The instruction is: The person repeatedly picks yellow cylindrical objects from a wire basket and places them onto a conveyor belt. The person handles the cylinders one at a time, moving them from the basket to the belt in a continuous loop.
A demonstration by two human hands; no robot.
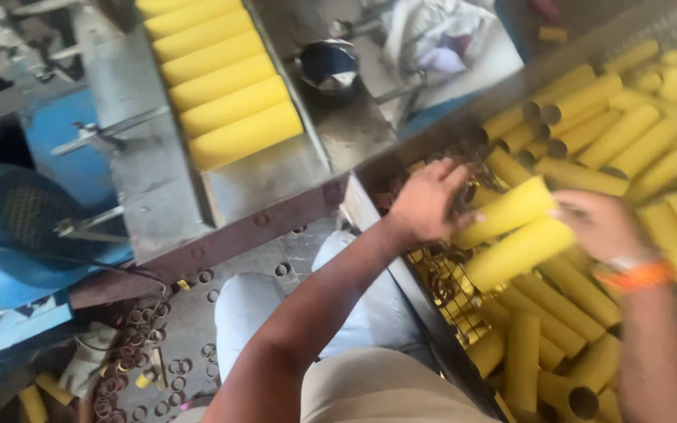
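Yellow tubes (511, 231) — two of them — grasped end to end between left hand (426, 202) and right hand (601, 225), above the bin (370, 205) on the right.

Matt yellow cardboard tubes (511, 235) fill a wire-mesh bin (440, 282) (rusty-looking), beside a dull, scuffed metal tray (260, 180).

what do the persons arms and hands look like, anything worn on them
Both forearms are bare, with no sleeves in view and no gloves. The left hand wears nothing that shows: no ring, band or watch. The right hand has an orange band around the wrist, with a thin pale strip along its upper edge. No markings can be made out; the picture is blurred.
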